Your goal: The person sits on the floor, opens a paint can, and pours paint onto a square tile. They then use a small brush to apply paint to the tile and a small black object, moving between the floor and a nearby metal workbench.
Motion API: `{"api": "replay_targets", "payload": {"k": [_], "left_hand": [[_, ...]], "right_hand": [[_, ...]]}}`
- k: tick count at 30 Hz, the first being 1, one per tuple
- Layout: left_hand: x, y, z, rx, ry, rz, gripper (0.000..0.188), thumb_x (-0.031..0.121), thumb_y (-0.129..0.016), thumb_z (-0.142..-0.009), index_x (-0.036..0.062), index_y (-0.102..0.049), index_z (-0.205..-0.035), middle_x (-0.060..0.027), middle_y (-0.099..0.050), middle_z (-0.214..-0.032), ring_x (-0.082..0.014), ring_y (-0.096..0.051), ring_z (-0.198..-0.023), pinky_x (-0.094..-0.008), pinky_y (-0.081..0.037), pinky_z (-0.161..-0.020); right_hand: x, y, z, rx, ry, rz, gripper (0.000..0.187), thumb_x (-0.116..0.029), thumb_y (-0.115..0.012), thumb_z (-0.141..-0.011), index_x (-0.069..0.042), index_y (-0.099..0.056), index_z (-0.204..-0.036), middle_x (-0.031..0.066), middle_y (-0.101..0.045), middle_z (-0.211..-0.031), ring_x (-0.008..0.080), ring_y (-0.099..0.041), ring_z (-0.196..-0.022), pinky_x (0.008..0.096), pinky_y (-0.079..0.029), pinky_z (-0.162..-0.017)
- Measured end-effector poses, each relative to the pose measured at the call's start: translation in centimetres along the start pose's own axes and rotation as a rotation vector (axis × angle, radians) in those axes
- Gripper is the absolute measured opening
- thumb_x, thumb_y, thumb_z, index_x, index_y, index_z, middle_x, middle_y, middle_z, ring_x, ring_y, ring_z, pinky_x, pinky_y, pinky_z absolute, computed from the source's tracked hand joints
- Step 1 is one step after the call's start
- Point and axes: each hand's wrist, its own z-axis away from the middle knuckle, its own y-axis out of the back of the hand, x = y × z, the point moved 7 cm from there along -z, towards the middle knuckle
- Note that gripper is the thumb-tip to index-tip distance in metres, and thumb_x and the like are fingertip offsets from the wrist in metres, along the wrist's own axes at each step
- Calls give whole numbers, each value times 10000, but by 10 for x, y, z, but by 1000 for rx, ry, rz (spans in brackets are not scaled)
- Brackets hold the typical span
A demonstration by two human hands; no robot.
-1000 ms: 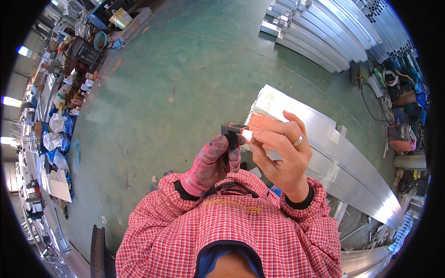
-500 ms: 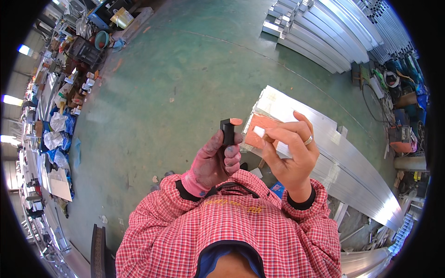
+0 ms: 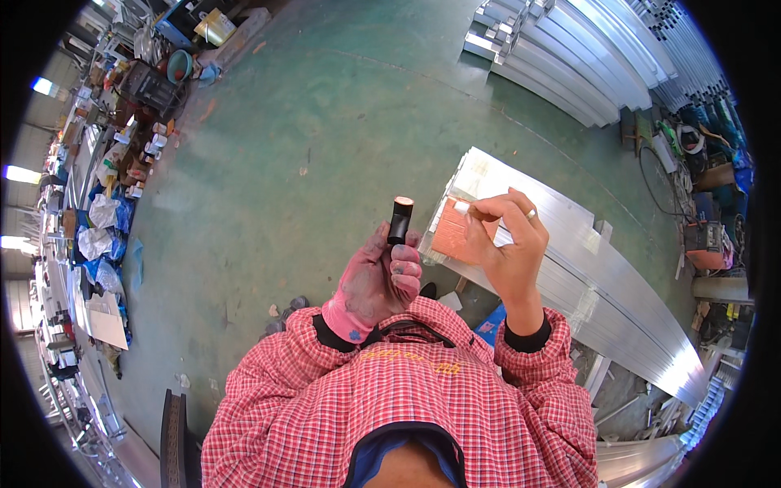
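Your left hand [image 3: 378, 272], in a stained pink glove, is closed around a small black block [image 3: 400, 224], whose pale orange end [image 3: 403, 200] points away from you. Your bare right hand [image 3: 514, 236], with a ring [image 3: 531, 214] on one finger, pinches a small white piece [image 3: 461, 207] between thumb and fingertip. It sits over an orange pad [image 3: 452, 236] near the end of the silver metal bars [image 3: 606, 281]; you cannot tell whether they touch. Beneath lies the green floor [image 3: 268, 146].
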Motion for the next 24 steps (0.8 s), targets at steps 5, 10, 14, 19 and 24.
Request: {"api": "replay_targets", "payload": {"k": [5,10,14,19,24], "left_hand": [[11,15,-4,32,7,87,344,354,-530,-936,28,-544,-1045,31,-515,-734,-100,-475,-642,-239,-435,-611],[18,30,-8,80,9,150,340,350,-529,-936,27,-558,-1035,20,-534,-739,-108,-481,-654,-247,-440,-633],[23,48,-11,228,-35,148,373,366,-517,-935,13,-589,-1034,36,-511,-703,-103,-471,-620,-235,-438,-581],[30,75,-18,333,-39,169,381,372,-514,-934,9,-591,-1026,32,-505,-705,-106,-458,-620,-238,-430,-583],[33,94,-28,401,-15,169,374,368,-517,-935,15,-581,-1039,32,-497,-705,-104,-452,-622,-237,-421,-586]], "right_hand": [[59,-10,23,2,-275,-69,124,-13,-694,-705,-51,-654,-817,41,-638,-734,173,-608,-656,305,-449,-762],[134,-16,68,33,-428,-25,150,6,-686,-715,-30,-659,-858,76,-629,-776,160,-620,-645,267,-475,-612],[200,-27,124,61,-601,39,109,6,-688,-720,-23,-630,-808,74,-605,-759,155,-611,-626,270,-476,-583],[267,-54,197,-44,-701,190,105,-85,-687,-715,-59,-611,-782,98,-601,-807,265,-600,-785,365,-462,-677],[307,-84,240,-106,-800,282,111,-126,-679,-738,-95,-622,-829,99,-604,-1002,297,-595,-906,400,-467,-731]]}}
